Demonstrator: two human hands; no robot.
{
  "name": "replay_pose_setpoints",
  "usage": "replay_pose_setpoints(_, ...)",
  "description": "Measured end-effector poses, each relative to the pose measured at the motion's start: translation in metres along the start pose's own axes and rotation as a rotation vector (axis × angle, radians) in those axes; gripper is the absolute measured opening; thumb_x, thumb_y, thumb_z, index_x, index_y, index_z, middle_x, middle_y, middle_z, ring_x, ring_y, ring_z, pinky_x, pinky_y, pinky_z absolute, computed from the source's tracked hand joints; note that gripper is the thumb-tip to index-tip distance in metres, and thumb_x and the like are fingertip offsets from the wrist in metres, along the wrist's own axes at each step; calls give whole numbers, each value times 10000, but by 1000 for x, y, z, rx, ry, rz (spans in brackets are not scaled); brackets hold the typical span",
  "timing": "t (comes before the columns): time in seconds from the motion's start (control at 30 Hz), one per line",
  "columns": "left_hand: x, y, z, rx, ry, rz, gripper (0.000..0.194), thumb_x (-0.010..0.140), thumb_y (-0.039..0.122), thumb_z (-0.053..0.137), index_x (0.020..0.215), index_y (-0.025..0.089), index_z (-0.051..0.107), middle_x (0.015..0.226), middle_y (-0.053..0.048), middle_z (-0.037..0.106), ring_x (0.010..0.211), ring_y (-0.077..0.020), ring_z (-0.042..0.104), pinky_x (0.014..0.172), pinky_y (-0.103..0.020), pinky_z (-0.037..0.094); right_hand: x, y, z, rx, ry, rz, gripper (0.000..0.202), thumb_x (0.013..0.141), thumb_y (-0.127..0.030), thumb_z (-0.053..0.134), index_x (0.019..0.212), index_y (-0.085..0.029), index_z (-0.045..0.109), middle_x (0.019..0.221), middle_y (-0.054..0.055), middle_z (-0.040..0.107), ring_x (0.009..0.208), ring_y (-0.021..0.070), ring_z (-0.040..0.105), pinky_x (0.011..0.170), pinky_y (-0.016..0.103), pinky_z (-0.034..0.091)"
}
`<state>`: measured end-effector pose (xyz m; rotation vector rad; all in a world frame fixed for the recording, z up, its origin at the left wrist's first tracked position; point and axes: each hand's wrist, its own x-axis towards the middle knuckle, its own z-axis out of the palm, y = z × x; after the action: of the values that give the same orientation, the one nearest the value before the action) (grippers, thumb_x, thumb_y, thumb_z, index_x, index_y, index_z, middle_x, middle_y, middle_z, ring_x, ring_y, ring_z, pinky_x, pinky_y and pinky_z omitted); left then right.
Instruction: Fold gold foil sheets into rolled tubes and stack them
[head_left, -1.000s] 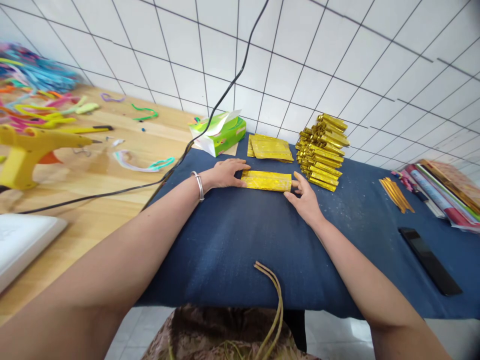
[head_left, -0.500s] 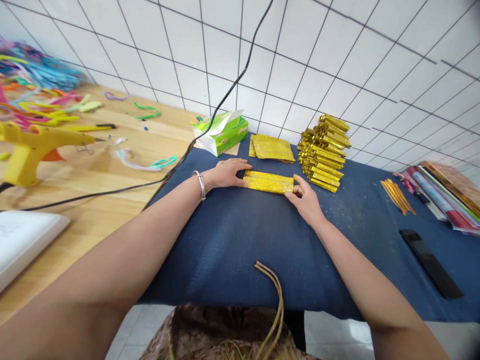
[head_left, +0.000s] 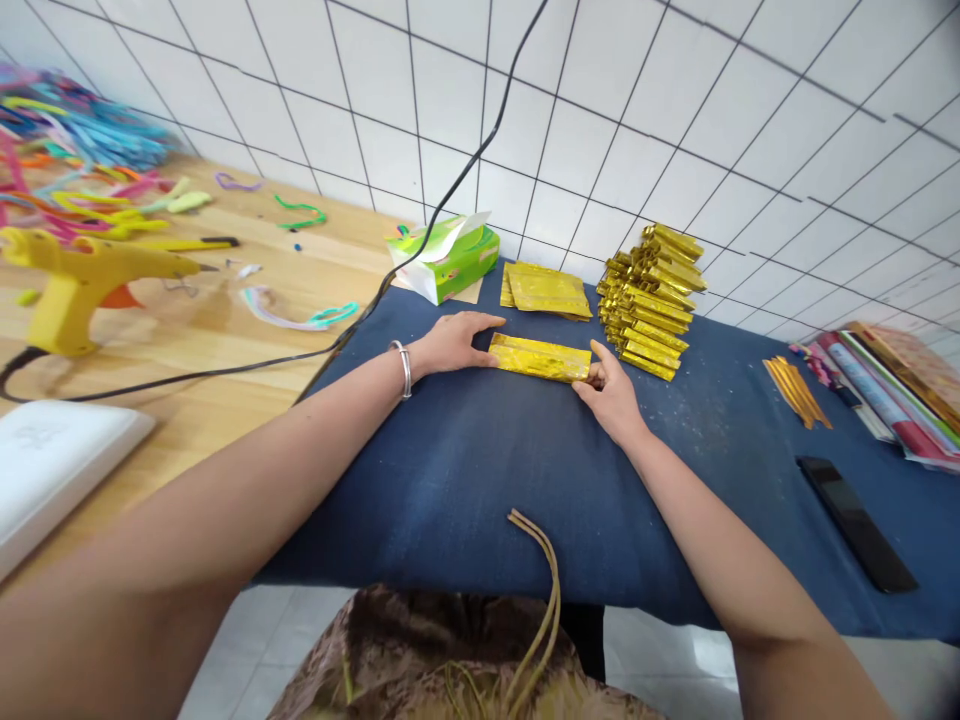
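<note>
A strip of gold foil paper (head_left: 541, 358), creased lengthwise, lies crosswise on the dark blue cloth (head_left: 465, 480). My left hand (head_left: 454, 342), a silver bangle at its wrist, is at the strip's left end. Its thumb touches the paper there, while the other fingers stretch out past the far edge. At the right end, my right hand (head_left: 613, 396) grips the strip between thumb and curled fingers, its index finger by the far corner. Behind the strip lie flat gold sheets (head_left: 547, 291). Farther right is a pile of folded gold strips (head_left: 654, 305).
A green tissue box (head_left: 466, 262) stands by the tiled wall, with a black cable (head_left: 480, 150) passing in front. On the wooden table at left are a yellow glue gun (head_left: 82, 280) and coloured pipe cleaners (head_left: 90, 130). A black phone (head_left: 855, 525) lies at right.
The view has shifted slightly. Both hands stay at the strip's two ends, with little visible movement against the cloth.
</note>
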<state>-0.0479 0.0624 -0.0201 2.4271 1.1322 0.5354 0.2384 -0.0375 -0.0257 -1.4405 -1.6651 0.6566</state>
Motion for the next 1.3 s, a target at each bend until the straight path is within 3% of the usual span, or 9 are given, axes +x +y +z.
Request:
replay_pose_setpoints(0.23,-32,21,-6,-399,17,-27,670,731,365,621,1333,179,393,1308,-61,510,1177,-182,492,1057,-346,337,-2,-3,-1,-179,-3,-67,703,727,-191,569,1375,-253,305,979,32,619,853,204,591,852,430,470)
replay_pose_setpoints(0.33,-47,30,-8,-452,19,-31,642,727,340,634,1312,188,420,1273,-49,539,1153,-177,507,1044,-335,359,-5,-9,-2,-319,-9,-135,650,732,-171,561,1343,-273,364,992,29,612,913,217,563,877,431,449)
replay_pose_setpoints(0.5,-57,28,-7,-370,48,-62,518,757,342,613,1247,223,494,1228,-14,569,1111,-177,530,1020,-341,383,-6,-14,0,-478,-91,-338,511,792,-131,485,1285,-261,450,924,46,601,925,223,518,851,408,446)
replay_pose_setpoints(0.63,-55,20,-4,-189,21,111,279,791,333,580,1044,221,623,1100,-15,631,1037,-173,559,981,-342,409,-5,-13,-5,-553,-191,-493,462,813,-97,436,1247,-242,493,980,72,602,957,231,501,855,421,438)
replay_pose_setpoints(0.73,-53,18,-3,-85,20,250,213,821,315,550,987,217,641,1074,-33,637,1028,-172,557,963,-344,415,-5,-16,-12,-624,-287,-565,428,823,-109,433,1228,-222,511,1054,89,598,1007,239,491,861,428,436)
replay_pose_setpoints(0.87,-54,22,-4,1,27,311,212,856,304,510,994,218,647,1051,-47,641,1006,-177,558,933,-354,424,-7,-24,-16,-680,-375,-621,333,848,-188,461,1161,-232,565,1033,87,611,1005,245,498,843,428,439)
replay_pose_setpoints(1.3,-59,31,-8,-32,-22,392,215,880,269,459,955,215,653,991,-49,657,952,-166,560,904,-343,425,-12,-33,-14,-692,-404,-669,169,864,-245,471,959,-225,610,927,76,616,922,219,523,805,383,436)
